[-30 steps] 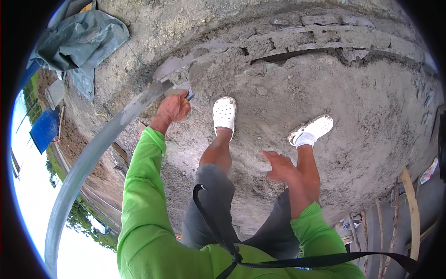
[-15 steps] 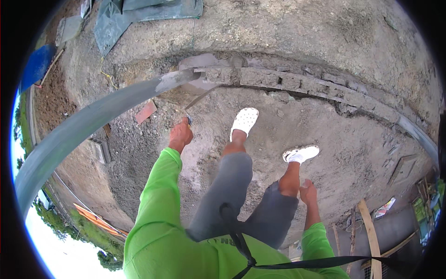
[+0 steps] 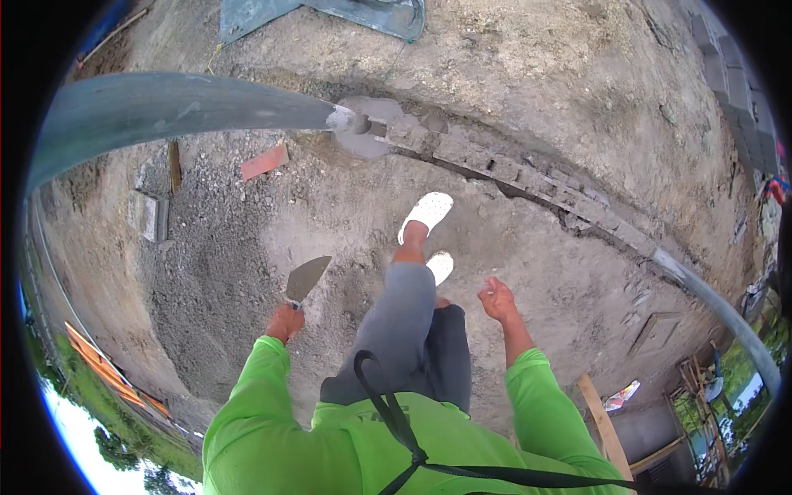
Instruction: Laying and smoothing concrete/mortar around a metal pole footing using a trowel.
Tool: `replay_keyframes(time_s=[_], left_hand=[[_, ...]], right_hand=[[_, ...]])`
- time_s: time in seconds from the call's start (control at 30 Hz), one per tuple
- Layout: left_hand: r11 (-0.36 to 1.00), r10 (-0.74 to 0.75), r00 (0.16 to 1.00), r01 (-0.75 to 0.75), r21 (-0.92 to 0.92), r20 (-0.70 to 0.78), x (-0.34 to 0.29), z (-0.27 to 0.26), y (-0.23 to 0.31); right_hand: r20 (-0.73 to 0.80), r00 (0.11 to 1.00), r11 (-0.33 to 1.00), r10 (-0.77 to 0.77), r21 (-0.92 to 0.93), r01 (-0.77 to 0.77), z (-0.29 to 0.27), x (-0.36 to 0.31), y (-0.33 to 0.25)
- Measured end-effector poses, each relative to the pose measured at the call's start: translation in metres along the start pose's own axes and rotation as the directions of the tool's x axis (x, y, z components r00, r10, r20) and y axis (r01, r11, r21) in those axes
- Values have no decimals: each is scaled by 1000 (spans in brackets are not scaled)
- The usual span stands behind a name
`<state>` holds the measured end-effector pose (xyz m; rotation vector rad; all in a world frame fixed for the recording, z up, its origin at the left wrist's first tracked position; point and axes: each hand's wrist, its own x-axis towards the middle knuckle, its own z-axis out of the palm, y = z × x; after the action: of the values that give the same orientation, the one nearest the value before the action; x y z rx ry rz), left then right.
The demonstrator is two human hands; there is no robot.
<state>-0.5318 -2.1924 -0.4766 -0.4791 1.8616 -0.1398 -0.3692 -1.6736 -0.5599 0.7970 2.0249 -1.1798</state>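
Note:
My left hand (image 3: 285,322) is closed round the handle of a pointing trowel (image 3: 309,276). Its flat, mortar-grey blade points ahead and to the right, above the gravelly ground. My right hand (image 3: 497,299) is on the other side of my legs, fingers curled in; nothing shows in it. Past my feet, a low row of concrete blocks (image 3: 511,175) runs in a shallow trench from the middle toward the right. At its left end, a grey post (image 3: 190,103) rises from a patch of wet mortar (image 3: 363,144). Neither hand touches the blocks.
A reddish flat piece (image 3: 265,162) and a concrete block (image 3: 150,217) lie on the left. Another grey post (image 3: 718,305) rises at the right end of the row. A grey sheet (image 3: 363,15) lies at the far side; a wooden plank (image 3: 605,425) leans at lower right.
I have stepped, and the view has turned. My left hand with the trowel has come back toward me, away from the block row. My right hand has swung forward, clear of my leg.

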Motion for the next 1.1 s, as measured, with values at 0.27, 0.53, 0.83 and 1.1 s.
replay_keyframes(time_s=[0.27, 0.53, 0.83, 1.1], left_hand=[[996, 31, 999, -31, 88, 8, -54, 91, -117], [954, -137, 988, 110, -279, -77, -55, 124, -191], [945, -101, 963, 14, -326, -251, 26, 111, -284], [934, 94, 978, -151, -324, -186, 63, 27, -291]], right_hand=[[243, 970, 999, -26, 53, 13, 49, -48, -1], [319, 926, 877, 199, -480, -23, 15, -125, 115], [249, 957, 872, 147, -490, -6, 67, -95, -24], [145, 986, 945, 87, -324, -36, 157, -63, -146]])
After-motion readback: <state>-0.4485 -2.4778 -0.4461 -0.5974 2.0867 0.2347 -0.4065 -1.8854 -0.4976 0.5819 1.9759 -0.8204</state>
